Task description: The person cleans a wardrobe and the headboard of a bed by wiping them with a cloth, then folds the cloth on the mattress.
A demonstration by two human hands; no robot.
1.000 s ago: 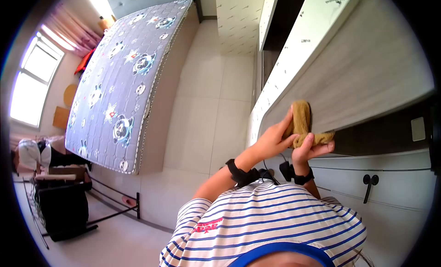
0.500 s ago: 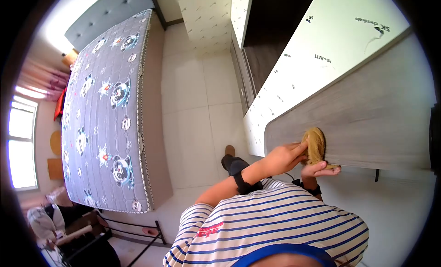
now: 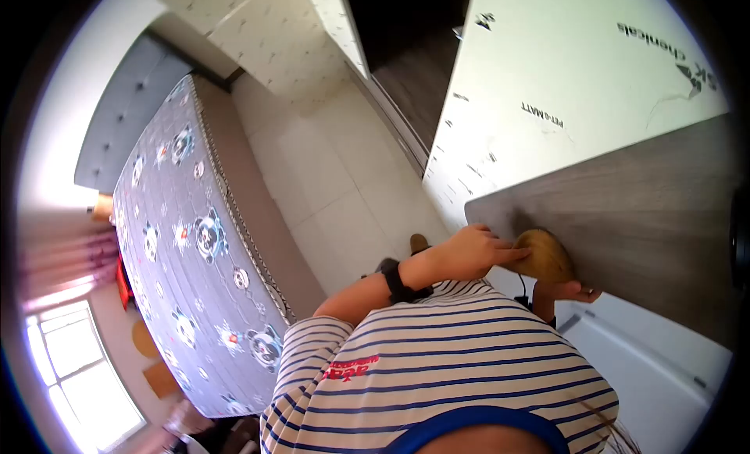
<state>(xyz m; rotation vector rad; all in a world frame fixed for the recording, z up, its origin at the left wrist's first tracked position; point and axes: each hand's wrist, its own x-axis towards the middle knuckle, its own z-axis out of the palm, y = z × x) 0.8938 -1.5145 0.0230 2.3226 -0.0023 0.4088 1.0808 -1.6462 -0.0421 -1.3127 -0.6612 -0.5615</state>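
Brown cloth (image 3: 547, 255), an upright loop moments ago, now rounded at the wood-grain board's (image 3: 637, 216) near edge; left hand (image 3: 473, 252) fingers together against it, right hand's (image 3: 572, 291) grip indeterminable, handling apparently still two-handed

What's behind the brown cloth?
The grey-brown board shows beyond the brown cloth. The stretch of board directly behind the cloth is covered, and what lies there can't be seen.
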